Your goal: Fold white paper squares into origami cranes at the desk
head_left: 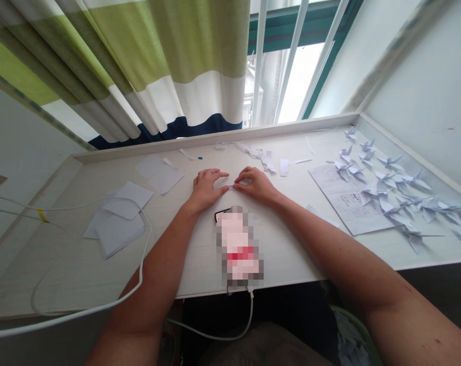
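A small piece of folded white paper (231,187) lies on the table between my two hands, partly hidden by the fingers. My left hand (208,189) keeps its thumb on the left end of the paper, with the index finger curved above it. On the other side, my right hand (256,185) pinches the right end between thumb and index finger. Just below the hands lies a phone (238,244), its surface blurred out, with a white cable (251,305) running from its near end.
Loose white paper sheets (119,223) lie at left, with more squares (162,175) behind. Paper scraps (267,161) sit at the back. Several folded paper cranes (386,178) stand at right, some on a printed sheet (348,203). A white cable (148,239) crosses my left forearm.
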The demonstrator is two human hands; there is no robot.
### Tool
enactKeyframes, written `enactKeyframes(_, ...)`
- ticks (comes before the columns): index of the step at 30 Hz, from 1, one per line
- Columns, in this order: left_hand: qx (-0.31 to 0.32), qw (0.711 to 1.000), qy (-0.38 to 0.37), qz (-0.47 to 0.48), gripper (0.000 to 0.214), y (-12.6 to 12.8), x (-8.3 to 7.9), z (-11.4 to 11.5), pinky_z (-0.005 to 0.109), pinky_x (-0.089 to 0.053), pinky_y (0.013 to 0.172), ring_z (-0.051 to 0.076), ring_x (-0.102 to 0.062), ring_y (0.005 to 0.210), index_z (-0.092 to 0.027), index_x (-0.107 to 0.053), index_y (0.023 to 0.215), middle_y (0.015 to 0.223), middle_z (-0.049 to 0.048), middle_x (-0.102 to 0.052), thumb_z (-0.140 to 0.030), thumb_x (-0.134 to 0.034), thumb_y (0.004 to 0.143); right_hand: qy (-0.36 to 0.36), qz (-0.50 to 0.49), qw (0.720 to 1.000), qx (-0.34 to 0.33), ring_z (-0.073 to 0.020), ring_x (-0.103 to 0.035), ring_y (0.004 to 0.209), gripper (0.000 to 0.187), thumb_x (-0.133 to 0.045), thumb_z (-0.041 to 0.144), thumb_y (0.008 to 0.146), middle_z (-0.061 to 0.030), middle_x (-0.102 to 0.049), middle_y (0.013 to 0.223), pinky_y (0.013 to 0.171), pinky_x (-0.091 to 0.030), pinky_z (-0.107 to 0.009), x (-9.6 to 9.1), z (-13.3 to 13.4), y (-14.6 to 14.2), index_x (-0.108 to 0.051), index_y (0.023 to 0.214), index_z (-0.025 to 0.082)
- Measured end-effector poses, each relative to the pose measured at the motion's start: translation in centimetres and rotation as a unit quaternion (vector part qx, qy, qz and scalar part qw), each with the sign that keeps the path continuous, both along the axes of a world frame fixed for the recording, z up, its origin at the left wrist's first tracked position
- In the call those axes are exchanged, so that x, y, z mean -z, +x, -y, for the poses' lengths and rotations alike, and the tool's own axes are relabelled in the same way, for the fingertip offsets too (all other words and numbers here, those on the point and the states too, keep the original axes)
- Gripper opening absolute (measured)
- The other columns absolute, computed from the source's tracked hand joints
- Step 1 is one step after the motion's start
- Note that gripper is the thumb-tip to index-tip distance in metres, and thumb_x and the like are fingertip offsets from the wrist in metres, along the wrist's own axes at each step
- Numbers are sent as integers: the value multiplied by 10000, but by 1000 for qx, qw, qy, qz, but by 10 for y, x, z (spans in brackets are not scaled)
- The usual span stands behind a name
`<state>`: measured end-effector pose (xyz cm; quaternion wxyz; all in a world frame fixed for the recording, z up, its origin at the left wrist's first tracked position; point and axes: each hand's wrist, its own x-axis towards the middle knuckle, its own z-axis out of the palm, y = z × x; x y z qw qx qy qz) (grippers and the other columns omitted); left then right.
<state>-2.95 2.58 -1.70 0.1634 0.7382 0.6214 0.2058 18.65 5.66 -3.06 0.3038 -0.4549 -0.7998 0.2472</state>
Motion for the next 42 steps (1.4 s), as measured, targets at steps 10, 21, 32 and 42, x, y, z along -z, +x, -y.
enactKeyframes(10, 7, 999, 11, 34, 379, -3, 6, -4, 560, -317, 1227, 335, -469, 1426, -356, -753, 1259, 1474, 59, -625, -374, -769, 882, -14, -1, 1000, 12, -231, -681, 959, 139, -796, 358, 887, -67, -738, 1031, 907, -503, -374, -4, 2, -3, -837, 881, 226)
enactKeyframes(21, 31, 983, 98, 154, 187, -7, 17, -9, 496, -399, 1216, 274, -568, 1344, -269, -818, 975, 1245, 38, -766, -173, -698, 868, -5, 29, 999, 24, -237, -657, 973, 111, -776, 325, 903, -67, -734, 1039, 914, -489, -381, -6, 5, -6, -826, 881, 228)
enactKeyframes(32, 58, 981, 69, 175, 147, -1, 17, -9, 451, -456, 1144, 264, -625, 1207, -287, -820, 971, 1135, 20, -805, -339, -833, 834, -10, 42, 999, 26, -246, -655, 1000, 145, -779, 368, 910, -70, -742, 1052, 927, -485, -389, -8, 7, -5, -829, 893, 233)
enactKeyframes(42, 74, 986, 62, 138, 156, -2, 19, -9, 494, -401, 1196, 277, -558, 1289, -318, -830, 1000, 1255, 10, -769, -319, -820, 844, -17, 14, 1000, 5, -232, -672, 1025, 120, -708, 228, 951, -74, -752, 1078, 968, -499, -388, -3, 3, 0, -824, 924, 214)
